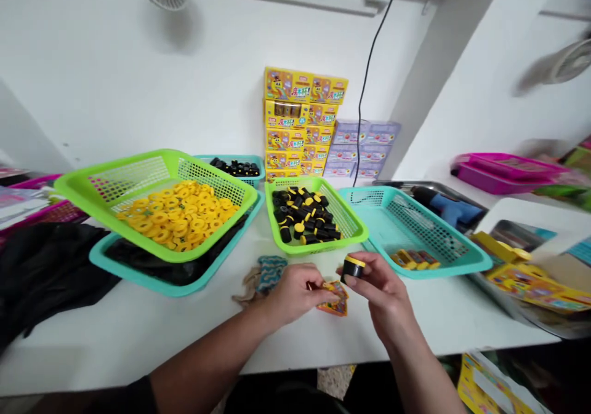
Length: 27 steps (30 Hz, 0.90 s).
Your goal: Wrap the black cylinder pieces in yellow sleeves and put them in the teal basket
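I've got my right hand [383, 294] pinching a black cylinder [353, 269] with a yellow top, just apart from my left hand [293, 294]. My left fingertips [318, 285] sit at the edge of a small orange card [338, 300] on the surface [138, 346]; they hide whatever they're gripping. Behind, a green basket [314, 248] holds more cylinders.

The single head-worn camera looked forward and down across a white worktable [138, 352] from just behind its near edge, close above the left hand [295, 294] and right hand [381, 297], facing a wall [92, 75].
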Each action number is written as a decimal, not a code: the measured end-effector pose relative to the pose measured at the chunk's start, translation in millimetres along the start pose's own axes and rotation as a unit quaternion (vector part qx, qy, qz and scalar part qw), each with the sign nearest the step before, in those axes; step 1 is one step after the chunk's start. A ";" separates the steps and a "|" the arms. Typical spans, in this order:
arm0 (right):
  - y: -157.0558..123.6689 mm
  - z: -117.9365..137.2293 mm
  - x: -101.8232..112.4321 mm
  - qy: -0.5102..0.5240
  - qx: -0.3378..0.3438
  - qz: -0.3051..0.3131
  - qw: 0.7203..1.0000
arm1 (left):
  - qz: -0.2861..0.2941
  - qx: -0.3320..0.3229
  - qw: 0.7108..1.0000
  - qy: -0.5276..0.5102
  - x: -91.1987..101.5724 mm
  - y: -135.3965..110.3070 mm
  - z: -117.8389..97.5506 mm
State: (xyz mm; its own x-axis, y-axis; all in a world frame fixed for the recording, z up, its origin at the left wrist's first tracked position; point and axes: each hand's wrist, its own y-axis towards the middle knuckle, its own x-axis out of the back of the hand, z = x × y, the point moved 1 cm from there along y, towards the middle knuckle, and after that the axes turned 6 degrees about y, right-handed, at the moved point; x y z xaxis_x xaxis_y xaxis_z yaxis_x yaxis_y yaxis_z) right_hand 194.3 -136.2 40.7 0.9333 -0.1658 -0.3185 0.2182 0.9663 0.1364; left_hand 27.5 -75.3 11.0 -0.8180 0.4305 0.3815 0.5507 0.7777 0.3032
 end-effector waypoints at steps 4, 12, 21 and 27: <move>-0.8 -2.3 -4.7 0.002 -0.042 0.018 0.999 | 0.006 -0.002 1.000 -0.012 1.2 -0.9 -3.2; -1.4 -5.2 -9.2 0.004 -0.049 0.003 0.999 | 0.019 -0.045 0.997 0.065 5.3 0.0 -1.7; -4.4 -5.1 -0.2 0.025 -0.011 -0.004 1.000 | 0.090 0.111 0.987 -0.068 1.7 -1.3 -0.1; -9.5 -1.8 1.7 -0.018 0.021 -0.023 0.999 | 0.139 0.141 0.969 -0.145 -0.2 -1.1 3.8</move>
State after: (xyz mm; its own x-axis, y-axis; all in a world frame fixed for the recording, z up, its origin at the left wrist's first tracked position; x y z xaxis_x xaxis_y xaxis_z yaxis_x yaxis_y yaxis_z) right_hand 193.3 -145.3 37.2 0.9313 -0.2182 -0.2917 0.2727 0.9485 0.1612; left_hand 26.4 -74.5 7.3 -0.6799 0.7199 0.1393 0.7222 0.6904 -0.0431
